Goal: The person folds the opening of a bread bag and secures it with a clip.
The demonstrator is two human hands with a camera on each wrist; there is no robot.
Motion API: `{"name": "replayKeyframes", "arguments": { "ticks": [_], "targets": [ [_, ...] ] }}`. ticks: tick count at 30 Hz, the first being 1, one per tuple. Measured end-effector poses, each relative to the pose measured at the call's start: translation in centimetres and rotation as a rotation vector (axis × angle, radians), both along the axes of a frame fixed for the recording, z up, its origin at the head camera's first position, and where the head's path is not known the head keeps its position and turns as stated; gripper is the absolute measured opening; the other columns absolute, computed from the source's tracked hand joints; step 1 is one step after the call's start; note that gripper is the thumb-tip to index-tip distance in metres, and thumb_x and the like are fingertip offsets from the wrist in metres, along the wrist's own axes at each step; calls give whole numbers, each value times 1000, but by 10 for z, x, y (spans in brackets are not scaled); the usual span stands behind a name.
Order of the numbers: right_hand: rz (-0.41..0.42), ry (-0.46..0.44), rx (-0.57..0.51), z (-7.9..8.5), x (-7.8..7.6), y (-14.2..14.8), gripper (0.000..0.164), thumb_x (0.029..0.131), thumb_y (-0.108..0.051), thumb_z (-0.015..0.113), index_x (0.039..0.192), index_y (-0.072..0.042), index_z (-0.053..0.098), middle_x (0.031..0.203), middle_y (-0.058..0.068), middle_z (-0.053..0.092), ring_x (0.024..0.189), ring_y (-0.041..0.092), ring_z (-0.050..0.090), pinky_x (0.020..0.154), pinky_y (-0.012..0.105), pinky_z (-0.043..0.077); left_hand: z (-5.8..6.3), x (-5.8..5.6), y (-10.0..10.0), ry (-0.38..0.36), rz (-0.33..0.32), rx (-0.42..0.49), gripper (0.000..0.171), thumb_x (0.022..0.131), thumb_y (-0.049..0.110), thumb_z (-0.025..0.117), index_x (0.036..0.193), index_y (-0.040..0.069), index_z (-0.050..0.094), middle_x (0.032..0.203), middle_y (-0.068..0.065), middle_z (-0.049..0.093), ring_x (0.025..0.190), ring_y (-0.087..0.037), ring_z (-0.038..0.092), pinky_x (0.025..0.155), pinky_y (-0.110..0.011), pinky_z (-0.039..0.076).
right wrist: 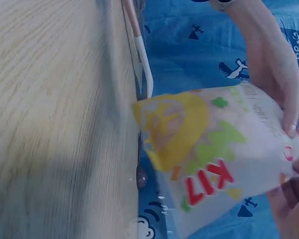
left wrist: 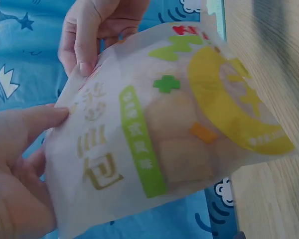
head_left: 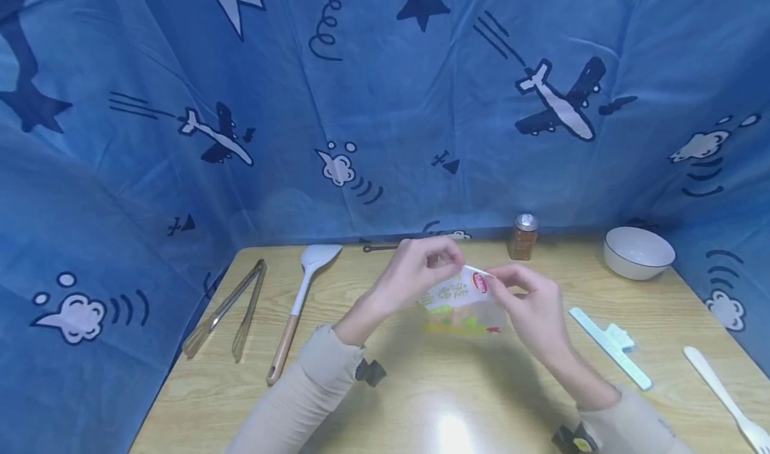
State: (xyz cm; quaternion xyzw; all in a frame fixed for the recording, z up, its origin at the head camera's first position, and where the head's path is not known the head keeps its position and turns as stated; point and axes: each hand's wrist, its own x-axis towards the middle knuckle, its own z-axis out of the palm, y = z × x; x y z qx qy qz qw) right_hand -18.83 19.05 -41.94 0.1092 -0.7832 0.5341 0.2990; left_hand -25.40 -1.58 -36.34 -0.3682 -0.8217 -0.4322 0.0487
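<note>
left hand [head_left: 415,267]: pinching top edge of snack bag [head_left: 460,303] | right hand [head_left: 532,303]: pinching same edge | bag: crinkly translucent plastic, held above mid-counter [head_left: 385,400] | pale wood-grain surface

light: even, cool blue | glare: table [head_left: 451,434] near edge | wrist views soft-blurred | head view edges bowed

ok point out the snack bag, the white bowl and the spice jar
translucent printed plastic snack bag [left wrist: 154,149]: left wrist view, middle of its printed front
round white ceramic bowl [head_left: 637,253]: head view, its outer wall
small amber glass spice jar with silver lid [head_left: 523,241]: head view, its body
</note>
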Motion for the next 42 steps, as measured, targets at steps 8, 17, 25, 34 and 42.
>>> {"name": "replayKeyframes", "arguments": {
  "ticks": [8,17,25,34,42],
  "targets": [
    [-23,335,67,-6,-8,-2,19,81,21,71,87,4,76,87,22,79,88,-15,68,63,12,58,4,-2,-2,-56,-36,67,5,94,5,75,96,9,75,101,-5,78,79,-6,58,76,-18,48],
    [54,338,30,-6,-8,-3,21,80,27,67,86,8,72,86,26,76,95,-17,68,65,14,59,4,-5,-4,-155,-104,47,6,95,3,71,94,9,71,100,-8,75,79,-9,59,81,-23,50],
    [30,337,-5,-4,-5,-6,19,81,24,66,85,7,73,83,27,75,89,-14,70,62,14,58,6,0,-4,-182,-58,18,9,93,18,79,93,16,70,97,-1,74,64,-8,52,67,-22,44],
    [44,355,48,-5,-4,-3,19,79,26,67,83,8,71,83,24,76,92,-18,67,59,14,58,9,-3,-1,-278,-70,34,27,90,9,82,108,6,62,105,-11,74,90,-10,67,86,-26,52],
    [35,370,84,-8,-6,-2,18,80,24,69,84,6,72,85,22,77,89,-18,65,55,13,55,10,-4,2,-350,-93,41,31,88,0,80,112,1,61,101,-22,75,86,-8,69,87,-24,55]
  ]
}}
